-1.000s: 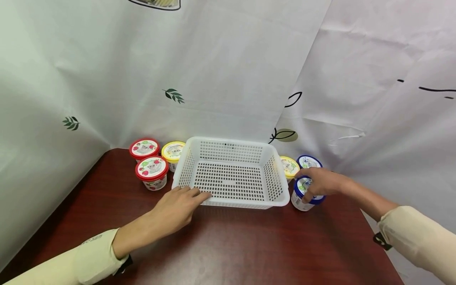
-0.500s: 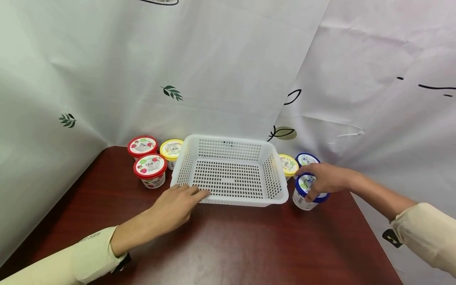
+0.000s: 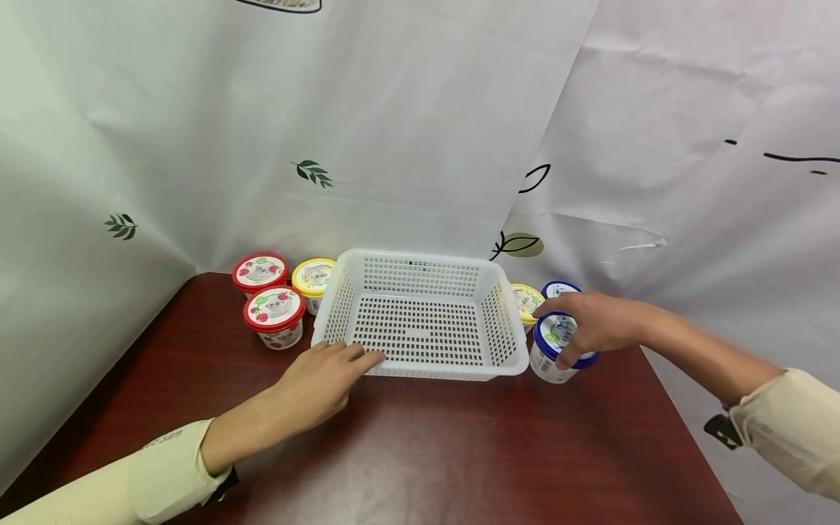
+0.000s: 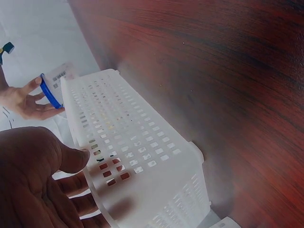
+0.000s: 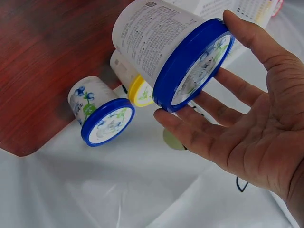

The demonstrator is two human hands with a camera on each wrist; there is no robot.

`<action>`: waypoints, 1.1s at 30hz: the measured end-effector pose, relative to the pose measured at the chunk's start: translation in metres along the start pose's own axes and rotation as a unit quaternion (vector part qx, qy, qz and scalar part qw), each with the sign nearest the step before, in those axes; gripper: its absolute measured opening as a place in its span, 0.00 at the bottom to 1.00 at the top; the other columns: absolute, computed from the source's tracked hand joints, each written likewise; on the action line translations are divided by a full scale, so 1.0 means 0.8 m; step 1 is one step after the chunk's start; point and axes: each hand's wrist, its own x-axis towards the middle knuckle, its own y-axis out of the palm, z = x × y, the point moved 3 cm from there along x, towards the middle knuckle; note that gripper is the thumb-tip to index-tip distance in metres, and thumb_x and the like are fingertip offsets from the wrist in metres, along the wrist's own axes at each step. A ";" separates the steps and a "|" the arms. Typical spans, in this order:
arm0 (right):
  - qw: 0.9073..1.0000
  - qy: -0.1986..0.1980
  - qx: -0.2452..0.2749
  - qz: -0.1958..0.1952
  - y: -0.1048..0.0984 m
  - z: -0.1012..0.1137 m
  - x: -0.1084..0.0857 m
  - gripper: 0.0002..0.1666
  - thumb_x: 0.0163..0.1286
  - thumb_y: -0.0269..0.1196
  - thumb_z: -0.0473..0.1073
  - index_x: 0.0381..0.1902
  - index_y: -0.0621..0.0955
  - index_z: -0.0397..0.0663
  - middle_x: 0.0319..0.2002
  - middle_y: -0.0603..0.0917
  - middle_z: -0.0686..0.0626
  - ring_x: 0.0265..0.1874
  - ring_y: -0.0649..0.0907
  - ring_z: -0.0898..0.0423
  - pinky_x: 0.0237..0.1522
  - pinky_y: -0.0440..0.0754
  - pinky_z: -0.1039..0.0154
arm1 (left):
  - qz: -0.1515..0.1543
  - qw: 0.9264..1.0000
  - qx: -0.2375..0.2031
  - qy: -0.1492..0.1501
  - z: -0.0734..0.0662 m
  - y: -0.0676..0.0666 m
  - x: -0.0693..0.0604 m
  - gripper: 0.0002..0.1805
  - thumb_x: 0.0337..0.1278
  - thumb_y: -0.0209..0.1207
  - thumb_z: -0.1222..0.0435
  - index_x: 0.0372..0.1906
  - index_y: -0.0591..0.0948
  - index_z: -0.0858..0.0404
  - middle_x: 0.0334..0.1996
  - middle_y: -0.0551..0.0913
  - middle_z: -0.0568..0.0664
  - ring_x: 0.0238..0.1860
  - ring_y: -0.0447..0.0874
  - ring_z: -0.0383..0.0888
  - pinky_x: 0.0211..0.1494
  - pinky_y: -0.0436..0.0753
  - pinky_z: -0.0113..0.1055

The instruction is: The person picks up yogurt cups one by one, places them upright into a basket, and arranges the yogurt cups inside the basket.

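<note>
My left hand (image 3: 326, 379) grips the near left rim of a white plastic basket (image 3: 420, 370); in the left wrist view its thumb (image 4: 73, 159) lies on the outer side and the fingers reach behind the rim. No items lie in the basket. To its right, my right hand (image 3: 600, 323) holds a blue-lidded paper tub (image 3: 550, 364) by the lid's edge, thumb on one side and fingertips on the other. Whether that tub's base touches the table is not clear. A second blue-lidded tub (image 5: 97, 102) stands behind it, partly hidden by the hand in the head view.
A yellow-lidded tub (image 3: 527, 300) stands by the basket's right wall. Left of the basket are another yellow-lidded tub (image 3: 312, 281) and two red-lidded tubs, one behind (image 3: 259, 270) and one in front (image 3: 275, 313). A white curtain (image 3: 420, 146) rises behind the dark red table (image 3: 433, 452).
The right hand, holding the blue-lidded tub, shifts slightly right, then back left and a little up toward the basket. The left hand stays on the rim. The head view shifts slightly.
</note>
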 end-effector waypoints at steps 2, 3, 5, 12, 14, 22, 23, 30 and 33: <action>1.000 -0.003 -0.003 0.000 -0.001 0.003 -0.001 0.55 0.54 0.88 0.54 0.78 0.80 0.50 0.69 0.81 0.31 0.61 0.84 0.35 0.51 0.92 0.41 | 0.002 1.000 0.000 0.000 0.000 0.000 0.000 0.31 0.53 0.75 0.75 0.64 0.87 0.53 0.47 0.93 0.48 0.45 0.93 0.51 0.47 0.90 0.46; 1.000 -0.004 -0.004 0.000 -0.002 0.003 -0.002 0.55 0.53 0.88 0.54 0.78 0.80 0.50 0.69 0.81 0.32 0.60 0.84 0.35 0.51 0.92 0.41 | 0.003 1.000 0.000 -0.001 0.000 0.000 0.000 0.31 0.53 0.75 0.74 0.64 0.87 0.53 0.48 0.93 0.48 0.45 0.92 0.51 0.47 0.90 0.46; 1.000 -0.007 -0.006 0.000 -0.003 0.005 -0.003 0.54 0.53 0.88 0.53 0.77 0.81 0.51 0.68 0.82 0.32 0.60 0.84 0.36 0.51 0.92 0.41 | 0.004 1.000 0.000 -0.001 0.000 0.000 0.000 0.31 0.54 0.75 0.74 0.64 0.87 0.53 0.48 0.93 0.48 0.45 0.92 0.51 0.47 0.90 0.46; 0.999 -0.029 -0.014 -0.008 -0.011 0.014 -0.009 0.54 0.52 0.88 0.52 0.76 0.82 0.50 0.67 0.84 0.36 0.59 0.85 0.40 0.51 0.91 0.44 | 0.002 1.000 0.006 0.002 0.000 0.000 0.000 0.31 0.53 0.76 0.74 0.64 0.87 0.54 0.48 0.93 0.48 0.46 0.93 0.51 0.47 0.90 0.46; 0.999 -0.038 -0.020 -0.013 -0.015 0.018 -0.010 0.53 0.51 0.89 0.52 0.75 0.82 0.49 0.66 0.85 0.38 0.58 0.85 0.41 0.51 0.91 0.46 | 0.002 1.000 0.006 0.003 0.000 0.000 0.000 0.31 0.53 0.76 0.74 0.64 0.87 0.54 0.48 0.93 0.49 0.46 0.93 0.51 0.47 0.90 0.46; 0.997 -0.061 -0.033 -0.036 -0.032 0.032 -0.013 0.52 0.50 0.89 0.53 0.73 0.83 0.50 0.60 0.86 0.44 0.55 0.86 0.45 0.51 0.89 0.50 | 0.001 1.000 0.003 0.005 -0.001 -0.001 0.000 0.32 0.52 0.75 0.74 0.64 0.86 0.54 0.48 0.92 0.49 0.46 0.93 0.51 0.47 0.90 0.47; 0.997 -0.065 -0.033 -0.038 -0.034 0.035 -0.013 0.52 0.50 0.89 0.54 0.73 0.83 0.50 0.59 0.87 0.44 0.55 0.86 0.46 0.51 0.88 0.51 | 0.001 1.000 0.003 0.005 -0.001 -0.001 0.000 0.32 0.52 0.75 0.75 0.64 0.86 0.54 0.47 0.92 0.49 0.46 0.92 0.51 0.47 0.90 0.47; 0.995 -0.079 -0.032 -0.051 -0.042 0.051 -0.011 0.52 0.51 0.89 0.54 0.74 0.83 0.50 0.60 0.88 0.45 0.56 0.86 0.47 0.53 0.87 0.52 | 0.004 1.000 0.005 0.005 0.000 0.000 -0.001 0.33 0.50 0.75 0.75 0.64 0.86 0.54 0.47 0.91 0.48 0.45 0.92 0.51 0.46 0.89 0.47; 0.995 -0.081 -0.031 -0.052 -0.044 0.057 -0.010 0.53 0.51 0.89 0.54 0.75 0.83 0.50 0.61 0.88 0.46 0.57 0.85 0.47 0.54 0.86 0.52 | 0.003 1.000 0.005 0.005 0.000 0.000 -0.001 0.33 0.50 0.75 0.75 0.64 0.86 0.54 0.47 0.91 0.48 0.44 0.91 0.51 0.45 0.89 0.46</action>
